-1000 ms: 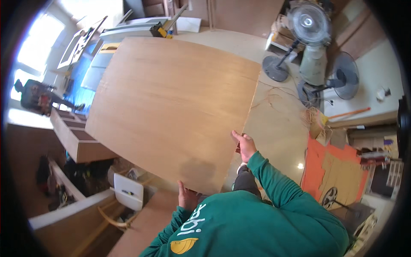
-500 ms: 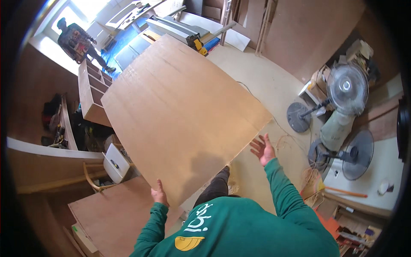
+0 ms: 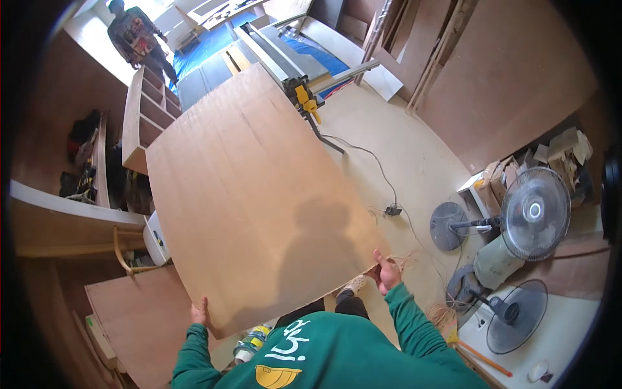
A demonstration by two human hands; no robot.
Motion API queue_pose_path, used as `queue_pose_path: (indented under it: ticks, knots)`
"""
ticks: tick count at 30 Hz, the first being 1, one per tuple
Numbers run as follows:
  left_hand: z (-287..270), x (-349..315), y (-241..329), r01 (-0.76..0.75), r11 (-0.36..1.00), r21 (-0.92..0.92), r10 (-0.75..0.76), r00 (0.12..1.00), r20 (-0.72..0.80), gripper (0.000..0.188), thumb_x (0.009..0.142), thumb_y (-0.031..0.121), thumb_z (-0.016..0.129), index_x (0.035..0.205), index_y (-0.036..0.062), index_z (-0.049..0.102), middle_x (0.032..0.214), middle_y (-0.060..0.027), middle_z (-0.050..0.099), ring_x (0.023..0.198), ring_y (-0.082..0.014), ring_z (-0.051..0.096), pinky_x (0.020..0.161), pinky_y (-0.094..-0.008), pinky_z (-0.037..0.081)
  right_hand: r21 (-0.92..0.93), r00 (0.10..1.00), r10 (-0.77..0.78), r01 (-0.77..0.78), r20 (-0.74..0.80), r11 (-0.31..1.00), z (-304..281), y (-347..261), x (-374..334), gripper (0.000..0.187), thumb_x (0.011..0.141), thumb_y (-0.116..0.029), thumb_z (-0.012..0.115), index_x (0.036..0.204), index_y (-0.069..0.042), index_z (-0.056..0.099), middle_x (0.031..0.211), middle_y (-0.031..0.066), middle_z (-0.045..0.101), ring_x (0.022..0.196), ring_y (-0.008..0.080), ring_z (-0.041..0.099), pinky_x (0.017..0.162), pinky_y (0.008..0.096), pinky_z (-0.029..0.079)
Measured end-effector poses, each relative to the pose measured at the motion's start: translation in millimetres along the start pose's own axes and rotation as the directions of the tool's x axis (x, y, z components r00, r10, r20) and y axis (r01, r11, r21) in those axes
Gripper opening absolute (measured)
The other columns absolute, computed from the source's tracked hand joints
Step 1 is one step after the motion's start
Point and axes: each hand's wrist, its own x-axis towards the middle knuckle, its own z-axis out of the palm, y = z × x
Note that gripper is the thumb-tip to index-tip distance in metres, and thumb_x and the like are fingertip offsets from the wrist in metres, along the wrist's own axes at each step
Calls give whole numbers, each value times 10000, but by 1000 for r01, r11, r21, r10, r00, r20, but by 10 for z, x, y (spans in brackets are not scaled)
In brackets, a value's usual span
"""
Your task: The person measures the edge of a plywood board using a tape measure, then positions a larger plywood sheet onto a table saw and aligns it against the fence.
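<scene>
A large plywood sheet [image 3: 253,188] spreads out in front of me, its far end at a table saw [image 3: 285,78] with a yellow part on its side. My left hand [image 3: 200,312] grips the sheet's near left corner, thumb on top and fingers hidden beneath. At the near right corner my right hand [image 3: 387,272] is closed on the edge, with the thumb above. A shadow falls across the near part of the sheet.
A person [image 3: 137,39] stands at the far left beside a wooden shelf unit [image 3: 139,126]. Two fans [image 3: 535,211] stand at right. A cable [image 3: 379,165] crosses the floor. Another brown board [image 3: 139,311] lies low at left; upright panels [image 3: 512,84] lean at the back right.
My right hand, open and off the edge before, has taken hold of the near right corner. The sheet has turned and sits squarer to me. The person at the far left appears closer.
</scene>
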Motion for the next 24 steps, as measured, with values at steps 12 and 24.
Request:
queue_pose_path:
  ticks: [12,24]
  knots:
    - [-10,-102,180,223,967,-122,-225,974,-3,934,869,665,686,1461,-16,444,1444,-149,538,1326,-276,506,1119,-416,397,-190,985,138,-117,103,975,-59,-301,-77,262,963,-288,717,811,-82,663,769,94,706,727,254,730,702,440,632]
    - [-5,-159,272,224,968,-115,-223,975,20,814,939,575,654,1455,-23,455,1423,-145,558,1308,-261,520,1096,-394,413,-207,972,152,-113,182,972,-52,-394,-119,338,937,-326,751,874,-5,665,809,138,699,776,262,724,745,400,608]
